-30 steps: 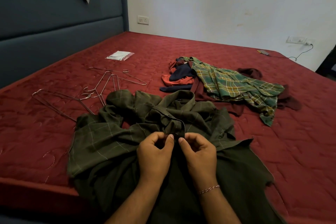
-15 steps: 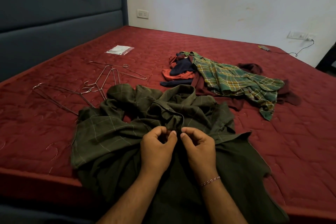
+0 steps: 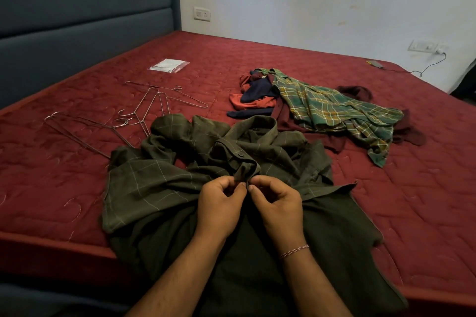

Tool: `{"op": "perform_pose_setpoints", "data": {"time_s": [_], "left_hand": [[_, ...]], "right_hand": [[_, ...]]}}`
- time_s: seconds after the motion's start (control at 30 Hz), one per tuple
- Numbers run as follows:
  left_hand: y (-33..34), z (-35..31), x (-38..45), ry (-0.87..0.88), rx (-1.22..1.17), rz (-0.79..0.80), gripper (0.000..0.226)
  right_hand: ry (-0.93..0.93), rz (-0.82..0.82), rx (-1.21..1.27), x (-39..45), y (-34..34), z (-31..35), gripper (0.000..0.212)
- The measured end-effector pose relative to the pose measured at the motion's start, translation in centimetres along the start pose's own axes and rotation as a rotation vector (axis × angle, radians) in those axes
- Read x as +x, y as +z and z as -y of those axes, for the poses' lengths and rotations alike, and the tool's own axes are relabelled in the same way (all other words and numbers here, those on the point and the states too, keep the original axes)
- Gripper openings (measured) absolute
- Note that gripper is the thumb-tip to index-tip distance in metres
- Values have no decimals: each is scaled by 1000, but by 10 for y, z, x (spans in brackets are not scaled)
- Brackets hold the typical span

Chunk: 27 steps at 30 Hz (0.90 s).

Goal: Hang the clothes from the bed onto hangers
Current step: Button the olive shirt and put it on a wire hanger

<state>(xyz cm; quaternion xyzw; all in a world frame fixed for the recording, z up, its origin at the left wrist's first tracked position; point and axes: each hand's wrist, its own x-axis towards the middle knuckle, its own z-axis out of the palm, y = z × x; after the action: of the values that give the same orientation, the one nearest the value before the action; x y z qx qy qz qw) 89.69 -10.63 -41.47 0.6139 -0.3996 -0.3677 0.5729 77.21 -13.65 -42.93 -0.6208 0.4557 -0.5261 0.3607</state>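
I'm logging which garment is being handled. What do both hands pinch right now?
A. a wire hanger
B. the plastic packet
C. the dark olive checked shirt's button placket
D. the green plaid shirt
C: the left hand and right hand both pinch the dark olive checked shirt at its buttoned front edge.

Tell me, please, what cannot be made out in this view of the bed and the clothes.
- Head view: whether the dark green shirt is being buttoned or unbuttoned; the left hand and right hand cover the placket they pinch.
- How many wire hangers lie there: they overlap.
- What garments lie under the green plaid shirt: it covers them.
- The plastic packet: contents too small.
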Motion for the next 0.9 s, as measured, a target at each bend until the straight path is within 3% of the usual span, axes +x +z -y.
{"op": "perform_pose_setpoints", "data": {"time_s": [0.43, 0.57, 0.77, 0.9], "left_hand": [[2, 2, -4, 69, 92, 26, 15], [0, 2, -1, 44, 87, 24, 18], [-3, 7, 2, 46, 104, 62, 23], [-2, 6, -3, 97, 119, 39, 19]], "right_hand": [[-66, -44, -234, -3, 5, 4, 14], [-34, -45, -186, -3, 5, 5, 13], [159, -2, 45, 0, -1, 12, 13], [110, -13, -52, -2, 1, 13, 16]]}}
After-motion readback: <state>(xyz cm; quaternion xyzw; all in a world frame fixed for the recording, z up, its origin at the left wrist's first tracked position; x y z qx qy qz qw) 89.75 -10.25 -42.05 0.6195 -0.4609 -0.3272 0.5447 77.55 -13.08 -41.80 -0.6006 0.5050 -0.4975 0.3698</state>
